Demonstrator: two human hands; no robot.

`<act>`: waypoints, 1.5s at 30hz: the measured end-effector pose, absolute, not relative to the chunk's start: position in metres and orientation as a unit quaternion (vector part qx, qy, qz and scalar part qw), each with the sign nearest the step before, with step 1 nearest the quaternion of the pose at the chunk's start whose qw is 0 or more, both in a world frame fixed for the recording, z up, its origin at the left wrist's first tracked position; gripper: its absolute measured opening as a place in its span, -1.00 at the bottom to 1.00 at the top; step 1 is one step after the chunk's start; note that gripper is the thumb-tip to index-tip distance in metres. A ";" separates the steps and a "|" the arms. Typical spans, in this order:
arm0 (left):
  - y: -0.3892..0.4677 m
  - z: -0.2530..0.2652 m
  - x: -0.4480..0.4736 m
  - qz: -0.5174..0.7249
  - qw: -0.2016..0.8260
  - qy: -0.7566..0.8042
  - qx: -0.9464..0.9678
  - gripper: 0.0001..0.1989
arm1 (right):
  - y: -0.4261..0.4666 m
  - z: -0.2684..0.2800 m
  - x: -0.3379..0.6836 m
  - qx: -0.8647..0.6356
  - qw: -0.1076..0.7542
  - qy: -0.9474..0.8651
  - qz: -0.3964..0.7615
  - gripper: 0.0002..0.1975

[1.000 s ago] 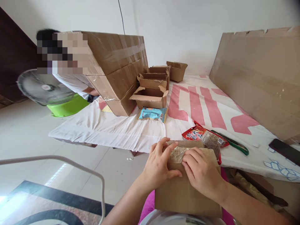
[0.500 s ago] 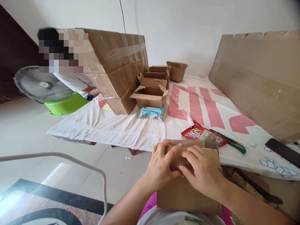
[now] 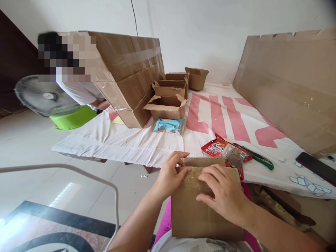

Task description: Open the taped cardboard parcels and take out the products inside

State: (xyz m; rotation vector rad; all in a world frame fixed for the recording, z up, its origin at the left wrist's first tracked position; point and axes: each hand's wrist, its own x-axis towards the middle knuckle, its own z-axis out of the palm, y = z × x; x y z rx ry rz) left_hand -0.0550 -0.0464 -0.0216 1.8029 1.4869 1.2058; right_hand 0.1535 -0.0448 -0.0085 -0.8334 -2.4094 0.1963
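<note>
A brown cardboard box (image 3: 194,217) rests on my lap, with a strip of clear tape (image 3: 193,176) near its far edge. My left hand (image 3: 170,175) is closed around the far left corner, thumb on the tape and fingers beyond the edge. Over the right part of the box lies my right hand (image 3: 225,192), open, with thumb and fingers apart and fingertips at the tape. Just past the box on the table are a red snack packet (image 3: 225,150) and a green-handled knife (image 3: 258,161).
A blue packet (image 3: 169,126) lies before several open cardboard boxes (image 3: 168,113). Tall stacked cartons (image 3: 126,70) stand left, a large cardboard sheet (image 3: 286,87) right. A phone (image 3: 317,169) lies on the cloth-covered table (image 3: 105,147). Another person (image 3: 78,92) sits beyond, near a fan (image 3: 47,96).
My hands have moved apart: the left has gone to the box's far left corner, and the right has opened and drawn slightly back. More of the tape now shows.
</note>
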 end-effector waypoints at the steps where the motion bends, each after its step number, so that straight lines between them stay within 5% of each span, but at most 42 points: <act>1: -0.044 -0.023 -0.054 0.444 0.282 0.553 0.646 -0.70 | -0.046 -0.011 0.153 -0.311 0.280 -0.906 0.069 -0.71; 5: -0.039 -0.024 -0.050 0.435 0.393 0.553 0.592 -0.75 | -0.048 -0.018 0.149 -0.299 0.289 -0.909 0.043 -0.92; 8: -0.040 -0.017 -0.050 0.384 0.435 0.536 0.613 -0.73 | -0.048 -0.019 0.148 -0.291 0.311 -0.904 0.030 -0.81; 12: -0.041 -0.008 -0.052 0.309 0.425 0.539 0.658 -0.74 | -0.051 -0.018 0.149 -0.287 0.297 -0.909 0.060 -0.94; 23: -0.038 -0.007 -0.052 0.295 0.425 0.552 0.654 -0.77 | -0.052 -0.032 0.145 -0.237 0.309 -0.921 -0.025 -0.83; 31: -0.037 -0.010 -0.058 0.286 0.417 0.556 0.659 -0.76 | -0.041 -0.012 0.164 -0.262 0.270 -0.924 0.068 -0.87; 45: -0.037 -0.012 -0.058 0.295 0.401 0.557 0.665 -0.78 | -0.035 -0.026 0.162 -0.176 0.249 -0.951 -0.054 -0.79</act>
